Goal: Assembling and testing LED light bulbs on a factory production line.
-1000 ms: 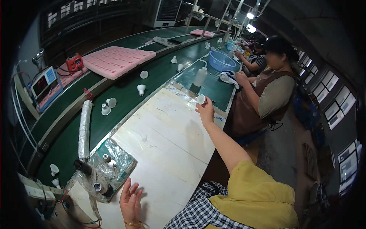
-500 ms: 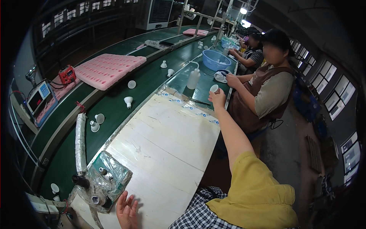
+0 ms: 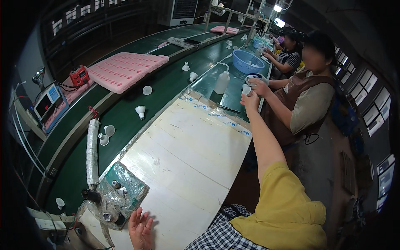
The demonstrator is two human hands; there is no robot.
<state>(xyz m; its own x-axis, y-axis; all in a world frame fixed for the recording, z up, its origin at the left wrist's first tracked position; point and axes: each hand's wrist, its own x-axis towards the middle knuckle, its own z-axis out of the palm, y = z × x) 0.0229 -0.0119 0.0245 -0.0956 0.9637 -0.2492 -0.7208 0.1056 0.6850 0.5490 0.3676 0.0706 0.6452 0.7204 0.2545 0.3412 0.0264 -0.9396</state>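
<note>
My right arm stretches far across, and my right hand [image 3: 250,102] grips a small white lamp cup [image 3: 246,89] by its lower end. Right beside it is a co-worker's bare hand [image 3: 261,88]; whether it touches the cup I cannot tell. My left hand [image 3: 141,230] is empty, fingers apart, over the near end of the pale work board [image 3: 187,154]. Close to it stands a plastic-wrapped fixture [image 3: 125,193] with metal sockets and a foil-wrapped arm [image 3: 92,154].
White lamp cups [image 3: 141,111] lie scattered along the green conveyor belt [image 3: 166,89]. Beyond the board are a squeeze bottle [image 3: 222,82] and a blue basket [image 3: 248,61]. A pink foam tray [image 3: 129,71] and a meter [image 3: 50,102] are at the left. A co-worker [image 3: 306,91] sits at the right.
The co-worker's hand has come over beside the lamp cup in my right hand. My view has shifted slightly, moving the scene to the right. My left hand stays open.
</note>
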